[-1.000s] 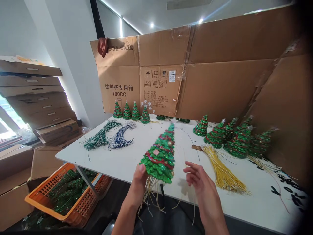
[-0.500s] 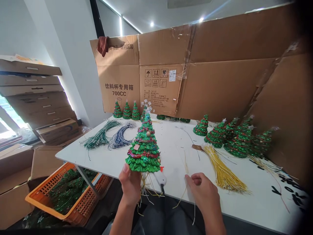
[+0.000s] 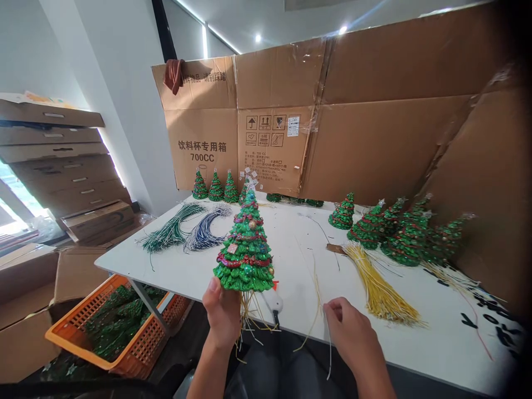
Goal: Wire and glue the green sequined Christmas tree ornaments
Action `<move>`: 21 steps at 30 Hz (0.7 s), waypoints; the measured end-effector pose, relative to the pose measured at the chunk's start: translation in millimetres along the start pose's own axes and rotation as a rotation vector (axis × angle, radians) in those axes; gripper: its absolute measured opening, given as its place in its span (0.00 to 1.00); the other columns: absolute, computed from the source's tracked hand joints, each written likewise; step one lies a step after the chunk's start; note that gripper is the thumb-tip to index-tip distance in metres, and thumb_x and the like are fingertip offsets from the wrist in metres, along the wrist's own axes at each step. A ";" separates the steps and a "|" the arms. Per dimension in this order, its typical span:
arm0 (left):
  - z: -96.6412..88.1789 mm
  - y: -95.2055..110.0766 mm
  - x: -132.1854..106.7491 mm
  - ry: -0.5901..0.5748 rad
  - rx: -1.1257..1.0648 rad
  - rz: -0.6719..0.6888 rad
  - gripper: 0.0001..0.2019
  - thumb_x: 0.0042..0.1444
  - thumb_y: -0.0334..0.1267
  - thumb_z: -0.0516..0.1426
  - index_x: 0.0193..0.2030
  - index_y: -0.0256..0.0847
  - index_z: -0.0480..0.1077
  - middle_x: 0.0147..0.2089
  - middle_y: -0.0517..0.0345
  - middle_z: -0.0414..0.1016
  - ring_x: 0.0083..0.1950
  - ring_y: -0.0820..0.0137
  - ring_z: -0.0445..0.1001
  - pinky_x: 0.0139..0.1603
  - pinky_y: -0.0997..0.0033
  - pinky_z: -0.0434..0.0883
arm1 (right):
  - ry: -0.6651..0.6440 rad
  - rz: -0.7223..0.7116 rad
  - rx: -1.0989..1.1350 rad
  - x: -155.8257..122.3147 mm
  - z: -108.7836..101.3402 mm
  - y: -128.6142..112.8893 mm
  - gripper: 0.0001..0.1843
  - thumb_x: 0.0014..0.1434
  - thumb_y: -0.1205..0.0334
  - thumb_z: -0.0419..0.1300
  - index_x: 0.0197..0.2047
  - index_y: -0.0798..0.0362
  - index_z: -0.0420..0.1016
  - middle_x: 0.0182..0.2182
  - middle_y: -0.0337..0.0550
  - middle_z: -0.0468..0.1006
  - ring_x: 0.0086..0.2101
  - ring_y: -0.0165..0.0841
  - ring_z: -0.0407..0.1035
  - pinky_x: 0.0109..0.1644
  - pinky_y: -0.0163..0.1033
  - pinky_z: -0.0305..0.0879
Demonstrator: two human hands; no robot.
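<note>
My left hand (image 3: 222, 313) grips a small decorated Christmas tree (image 3: 245, 252) from below, holding it upright. It has glittery green tiers, red garlands, baubles and a clear star-like topper. Yellow and white wires (image 3: 248, 310) hang out of its base beside my fingers. My right hand (image 3: 351, 332) is closed in a pinch at the table's front edge. From its fingertips a thin white wire (image 3: 330, 354) trails down past that edge. Just left of the fingertips, loose yellow wires (image 3: 318, 288) lie on the table, partly over its edge. A white device with a dark cord (image 3: 273, 302) sits behind the hanging wires.
A yellow wire bundle (image 3: 380, 288) lies right, with green (image 3: 170, 227) and blue (image 3: 205, 230) bundles left. Several trees (image 3: 407, 235) stand along the back and right of the white table (image 3: 291, 266). Cardboard (image 3: 386, 144) walls it in. An orange crate (image 3: 137, 346) stands below left.
My right hand has shifted slightly right, its fingertips moving off the yellow wires with the white wire still in them. The left hand and the tree stay almost where they were.
</note>
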State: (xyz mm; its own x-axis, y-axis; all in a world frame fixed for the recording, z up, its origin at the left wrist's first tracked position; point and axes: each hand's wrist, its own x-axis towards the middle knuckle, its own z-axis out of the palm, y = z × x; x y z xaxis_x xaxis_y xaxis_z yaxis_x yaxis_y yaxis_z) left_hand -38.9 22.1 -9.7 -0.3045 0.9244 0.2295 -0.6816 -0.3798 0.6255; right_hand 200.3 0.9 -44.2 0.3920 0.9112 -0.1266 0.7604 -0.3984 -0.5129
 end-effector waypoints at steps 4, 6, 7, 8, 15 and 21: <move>0.2 0.1 -0.3 0.009 0.000 -0.024 0.32 0.55 0.66 0.64 0.55 0.45 0.83 0.55 0.48 0.87 0.60 0.45 0.83 0.62 0.47 0.79 | -0.009 0.023 -0.020 1.6 2.2 -0.5 0.14 0.72 0.56 0.48 0.37 0.46 0.72 0.44 0.51 0.84 0.47 0.52 0.76 0.46 0.48 0.60; 0.5 -0.1 -0.6 0.018 0.003 -0.028 0.32 0.54 0.67 0.65 0.55 0.45 0.84 0.55 0.49 0.87 0.60 0.45 0.83 0.62 0.47 0.79 | -0.005 0.029 -0.012 2.5 2.7 -0.6 0.14 0.71 0.56 0.49 0.36 0.45 0.72 0.42 0.51 0.84 0.46 0.52 0.76 0.45 0.48 0.60; 0.7 -0.3 -0.7 0.019 0.004 -0.028 0.32 0.54 0.67 0.65 0.55 0.45 0.84 0.55 0.49 0.87 0.60 0.45 0.83 0.62 0.47 0.79 | -0.003 0.030 -0.002 2.9 2.6 -0.4 0.13 0.70 0.56 0.50 0.36 0.45 0.72 0.41 0.51 0.84 0.45 0.52 0.76 0.44 0.48 0.60; 1.0 -0.6 -0.7 0.018 0.006 -0.027 0.32 0.55 0.67 0.65 0.55 0.45 0.84 0.55 0.48 0.87 0.60 0.45 0.83 0.62 0.47 0.79 | 0.000 0.031 0.012 3.2 2.3 0.1 0.13 0.69 0.56 0.51 0.35 0.45 0.72 0.39 0.50 0.84 0.44 0.51 0.76 0.44 0.48 0.60; 1.3 -0.6 -0.4 0.021 -0.008 -0.016 0.32 0.55 0.67 0.65 0.55 0.44 0.84 0.55 0.48 0.87 0.60 0.44 0.83 0.62 0.46 0.79 | 0.096 0.029 0.171 2.0 -6.4 5.8 0.10 0.63 0.53 0.52 0.33 0.44 0.70 0.34 0.48 0.82 0.40 0.50 0.75 0.45 0.49 0.63; -0.1 -1.4 -1.4 0.054 -0.020 -0.025 0.32 0.54 0.67 0.66 0.56 0.45 0.84 0.55 0.49 0.87 0.59 0.46 0.83 0.62 0.47 0.79 | 0.335 0.020 0.374 5.2 -13.7 2.8 0.09 0.58 0.47 0.53 0.34 0.42 0.65 0.28 0.49 0.77 0.38 0.53 0.72 0.48 0.54 0.61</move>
State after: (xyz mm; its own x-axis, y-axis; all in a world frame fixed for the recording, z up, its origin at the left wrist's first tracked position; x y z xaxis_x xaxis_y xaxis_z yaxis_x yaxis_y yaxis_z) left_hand -37.7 21.4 -10.9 -0.3223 0.9306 0.1732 -0.7026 -0.3579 0.6150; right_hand 211.6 3.1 -34.7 0.5955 0.7960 0.1087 0.5379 -0.2945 -0.7899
